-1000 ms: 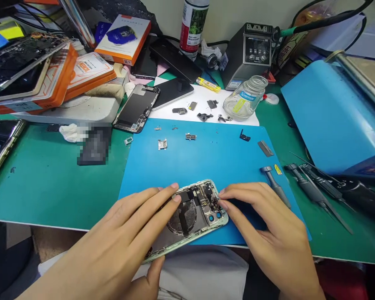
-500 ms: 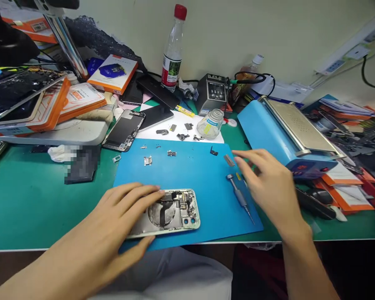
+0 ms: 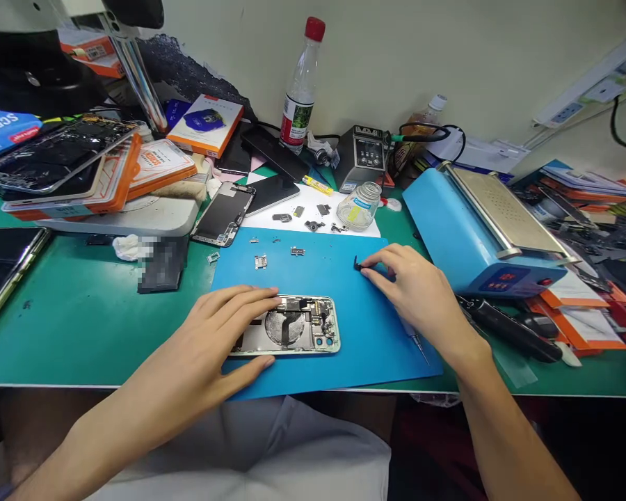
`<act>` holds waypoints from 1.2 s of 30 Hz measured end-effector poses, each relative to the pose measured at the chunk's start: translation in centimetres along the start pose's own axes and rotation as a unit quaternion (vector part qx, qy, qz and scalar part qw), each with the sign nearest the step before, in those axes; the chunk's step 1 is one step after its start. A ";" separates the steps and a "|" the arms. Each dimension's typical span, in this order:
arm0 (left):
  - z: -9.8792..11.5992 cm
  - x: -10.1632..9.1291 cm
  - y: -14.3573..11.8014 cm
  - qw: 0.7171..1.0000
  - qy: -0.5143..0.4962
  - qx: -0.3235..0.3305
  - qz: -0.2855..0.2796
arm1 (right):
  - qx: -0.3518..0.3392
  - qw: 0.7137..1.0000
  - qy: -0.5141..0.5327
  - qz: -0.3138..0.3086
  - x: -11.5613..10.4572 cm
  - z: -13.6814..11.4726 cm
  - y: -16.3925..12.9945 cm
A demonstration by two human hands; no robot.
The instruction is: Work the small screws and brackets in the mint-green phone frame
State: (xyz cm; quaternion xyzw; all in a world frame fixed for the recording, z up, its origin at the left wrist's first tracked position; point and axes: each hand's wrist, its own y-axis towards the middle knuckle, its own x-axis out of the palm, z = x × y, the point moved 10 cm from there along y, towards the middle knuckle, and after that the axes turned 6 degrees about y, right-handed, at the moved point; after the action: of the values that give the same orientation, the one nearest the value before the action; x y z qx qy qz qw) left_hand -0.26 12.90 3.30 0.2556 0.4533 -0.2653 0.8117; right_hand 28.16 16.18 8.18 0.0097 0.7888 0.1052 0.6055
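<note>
An opened smartphone (image 3: 300, 337) lies on the blue mat (image 3: 313, 376), its inner parts exposed and its camera end to the right. My left hand (image 3: 229, 323) spans its left part, fingers over the far edge and thumb along the near edge. To the upper right, my right hand (image 3: 412, 278) is closed in a pinch on a small black phone part (image 3: 357, 264) at mat level; I cannot tell whether the part is lifted. Under that hand a precision screwdriver (image 3: 419, 341) shows only its tip end; its handle is hidden.
Small metal phone parts (image 3: 261, 261) lie on the mat's far side. Behind stand a glass jar (image 3: 359, 207), a soldering station (image 3: 362, 158) and a plastic bottle (image 3: 297, 97). A detached phone screen (image 3: 224, 214) lies left of them. A blue heating machine (image 3: 448, 229) stands to the right.
My right hand has moved left from beside the small grey strip to the small black part, and now covers the screwdriver's handle. My left hand stays on the phone. The view has shifted slightly.
</note>
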 end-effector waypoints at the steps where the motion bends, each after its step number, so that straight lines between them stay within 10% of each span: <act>1: 0.0 0.0 0.0 1.000 -0.001 0.001 -0.001 | -0.012 1.000 0.006 -0.007 0.1 -0.5 -0.5; 20: -0.4 -0.1 -0.3 0.999 -0.024 -0.024 -0.009 | 0.070 0.993 0.074 0.062 -1.5 0.6 -2.6; 36: 0.2 -0.7 0.2 1.000 -0.006 -0.010 -0.005 | -0.058 0.989 -0.061 0.124 -1.2 -2.8 -6.4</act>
State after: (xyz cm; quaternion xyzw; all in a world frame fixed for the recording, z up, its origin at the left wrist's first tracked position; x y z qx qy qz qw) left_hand -0.28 13.03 4.01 0.2431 0.4521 -0.2663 0.8158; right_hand 26.48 9.34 8.84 0.0787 0.7355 0.2245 0.6344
